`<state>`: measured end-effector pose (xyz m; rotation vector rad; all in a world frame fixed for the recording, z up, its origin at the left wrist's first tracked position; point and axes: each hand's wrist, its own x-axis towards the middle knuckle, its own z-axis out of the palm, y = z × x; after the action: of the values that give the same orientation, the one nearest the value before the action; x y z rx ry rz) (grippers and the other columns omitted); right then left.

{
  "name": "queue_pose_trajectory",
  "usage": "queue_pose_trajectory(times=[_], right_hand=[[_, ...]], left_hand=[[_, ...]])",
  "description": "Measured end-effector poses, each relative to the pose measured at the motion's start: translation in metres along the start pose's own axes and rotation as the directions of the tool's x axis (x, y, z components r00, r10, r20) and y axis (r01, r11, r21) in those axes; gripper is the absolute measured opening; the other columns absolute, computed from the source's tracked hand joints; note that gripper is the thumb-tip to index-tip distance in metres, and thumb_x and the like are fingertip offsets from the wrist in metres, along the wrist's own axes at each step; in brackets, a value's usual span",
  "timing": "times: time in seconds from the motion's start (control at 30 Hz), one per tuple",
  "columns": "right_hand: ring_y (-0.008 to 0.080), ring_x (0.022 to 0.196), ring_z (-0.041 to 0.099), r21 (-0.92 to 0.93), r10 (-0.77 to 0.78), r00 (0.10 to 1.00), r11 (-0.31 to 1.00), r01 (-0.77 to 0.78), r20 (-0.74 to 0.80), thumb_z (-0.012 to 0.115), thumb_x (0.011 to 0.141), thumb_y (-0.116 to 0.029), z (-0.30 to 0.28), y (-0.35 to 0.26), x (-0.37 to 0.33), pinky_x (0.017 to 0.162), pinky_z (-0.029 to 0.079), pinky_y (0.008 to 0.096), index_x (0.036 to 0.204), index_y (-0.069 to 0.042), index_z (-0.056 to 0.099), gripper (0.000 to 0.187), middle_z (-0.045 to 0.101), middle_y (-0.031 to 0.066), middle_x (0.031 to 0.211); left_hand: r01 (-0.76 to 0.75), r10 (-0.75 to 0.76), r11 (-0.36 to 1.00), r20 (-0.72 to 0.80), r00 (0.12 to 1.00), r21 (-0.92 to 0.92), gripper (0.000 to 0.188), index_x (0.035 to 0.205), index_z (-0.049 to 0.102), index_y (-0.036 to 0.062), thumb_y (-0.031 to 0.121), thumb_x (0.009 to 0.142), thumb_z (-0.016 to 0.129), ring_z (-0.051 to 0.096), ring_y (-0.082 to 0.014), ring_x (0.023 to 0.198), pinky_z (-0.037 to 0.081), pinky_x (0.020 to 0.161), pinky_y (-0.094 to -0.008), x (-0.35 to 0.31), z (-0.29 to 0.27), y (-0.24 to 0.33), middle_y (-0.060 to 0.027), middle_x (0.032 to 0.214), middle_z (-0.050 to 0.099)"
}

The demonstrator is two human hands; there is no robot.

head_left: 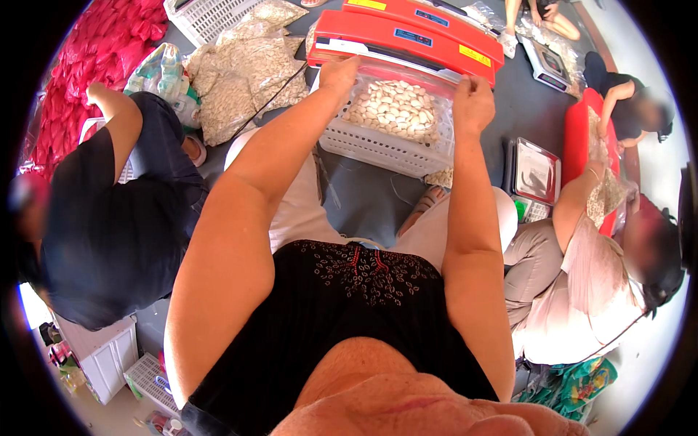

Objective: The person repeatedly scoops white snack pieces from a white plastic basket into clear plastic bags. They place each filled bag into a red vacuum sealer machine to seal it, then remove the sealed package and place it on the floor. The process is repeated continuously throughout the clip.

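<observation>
A clear plastic bag [392, 109] partly filled with white, flat, oval beans or seeds lies across an upturned white perforated crate [378, 155] in front of me. My left hand [339, 77] is closed on the bag's far left corner. The far right corner is pinched in my right hand [472, 106]. Between my hands, the bag's far edge lies against the front of a red bag sealer [403, 45]. How far the edge reaches into the sealer is hidden.
Filled clear bags [247, 76] are piled at the far left, near many red bags [94, 65]. Co-workers sit close on both sides. On the right are a scale [536, 171] and a red tub [582, 138]. A black cord [273, 99] runs left of the sealer.
</observation>
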<state>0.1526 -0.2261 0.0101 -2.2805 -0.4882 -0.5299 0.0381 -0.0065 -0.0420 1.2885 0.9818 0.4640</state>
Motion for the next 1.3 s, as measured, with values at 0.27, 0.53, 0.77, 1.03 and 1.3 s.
queue_pose_trajectory(times=[0.27,0.53,0.77,1.03,1.3], right_hand=[[0.027,0.122,0.05,-0.077,-0.608,0.771,0.773,0.629,0.19,0.055,0.087,-0.018,0.038,-0.017,-0.018,0.105,0.033,0.043,0.118,0.001,0.057,0.036,0.058,0.0158,0.124],[0.0224,0.117,0.055,-0.181,-0.591,0.735,0.725,0.665,0.333,0.051,0.089,-0.02,0.038,-0.018,-0.027,0.105,0.034,0.0393,0.114,-0.001,0.06,0.033,0.062,0.0136,0.119],[0.0219,0.116,0.056,-0.18,-0.604,0.726,0.715,0.676,0.33,0.052,0.088,-0.018,0.037,-0.017,-0.027,0.104,0.036,0.0388,0.111,-0.002,0.062,0.031,0.062,0.0132,0.118],[0.0227,0.115,0.056,-0.144,-0.598,0.731,0.733,0.664,0.329,0.052,0.086,-0.016,0.037,-0.015,-0.025,0.104,0.036,0.039,0.108,-0.002,0.063,0.029,0.063,0.0133,0.117],[0.0221,0.118,0.054,-0.157,-0.563,0.743,0.749,0.644,0.364,0.051,0.087,-0.015,0.036,-0.015,-0.025,0.106,0.034,0.0376,0.114,-0.002,0.06,0.032,0.06,0.0124,0.122]], left_hand=[[0.029,-0.03,0.997,-0.005,1.0,-0.072,0.019,0.088,0.066,0.0054,0.02,0.075,0.066,0.058,-0.0159,0.064,0.045,0.055,-0.0287,0.01,-0.001,-0.008,-0.0048,0.077,0.061],[-0.01,0.011,0.999,0.016,1.0,-0.037,0.016,0.083,0.065,0.0019,0.016,0.075,0.065,0.059,-0.0178,0.064,0.047,0.055,-0.0314,0.022,0.001,-0.02,-0.0068,0.076,0.062],[0.025,-0.022,0.997,0.037,0.999,-0.068,0.017,0.086,0.064,0.0028,0.016,0.076,0.063,0.061,-0.0197,0.065,0.046,0.057,-0.0331,0.025,0.001,-0.022,-0.0072,0.077,0.063],[0.183,-0.176,0.973,0.066,0.982,-0.138,0.018,0.089,0.062,0.0066,0.018,0.074,0.062,0.061,-0.0208,0.072,0.043,0.068,-0.0362,0.015,-0.001,-0.009,-0.0059,0.081,0.062],[0.174,-0.147,0.961,0.136,0.98,-0.214,0.025,0.093,0.062,0.0072,0.026,0.076,0.065,0.059,-0.0224,0.08,0.043,0.075,-0.039,0.015,0.003,-0.01,-0.0061,0.088,0.062]])
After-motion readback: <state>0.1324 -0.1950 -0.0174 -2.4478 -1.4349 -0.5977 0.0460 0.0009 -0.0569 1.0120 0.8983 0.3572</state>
